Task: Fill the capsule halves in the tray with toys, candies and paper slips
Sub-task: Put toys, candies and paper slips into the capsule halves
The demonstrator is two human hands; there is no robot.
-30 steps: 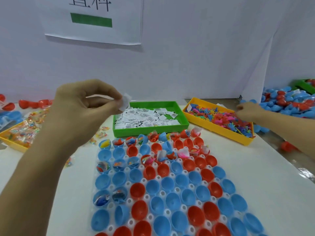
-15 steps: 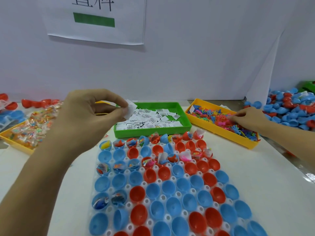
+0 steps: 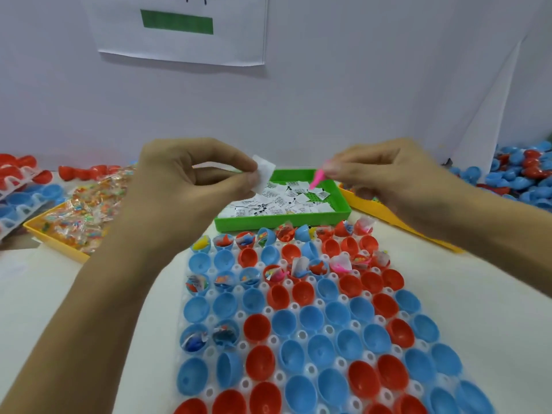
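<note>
A clear tray [image 3: 301,334] holds rows of blue and red capsule halves [image 3: 313,318]; those in the far rows and a few at the left hold toys, candies and slips. My left hand [image 3: 191,186] is raised above the tray's far end and pinches a white paper slip [image 3: 263,171]. My right hand [image 3: 385,171] is level with it and pinches a small pink toy [image 3: 316,180]. Both hover over the green bin of paper slips [image 3: 283,221].
A yellow bin of wrapped candies [image 3: 53,237] stands at the left. A yellow toy bin [image 3: 388,215] lies behind my right wrist. Loose blue and red capsule halves [image 3: 519,174] are piled at the far right, more stacked at the far left [image 3: 21,186]. A white wall rises behind.
My right hand has left the toy bin with a pink toy and moved left and up toward my left hand. My left hand kept its slip, shifting slightly right.
</note>
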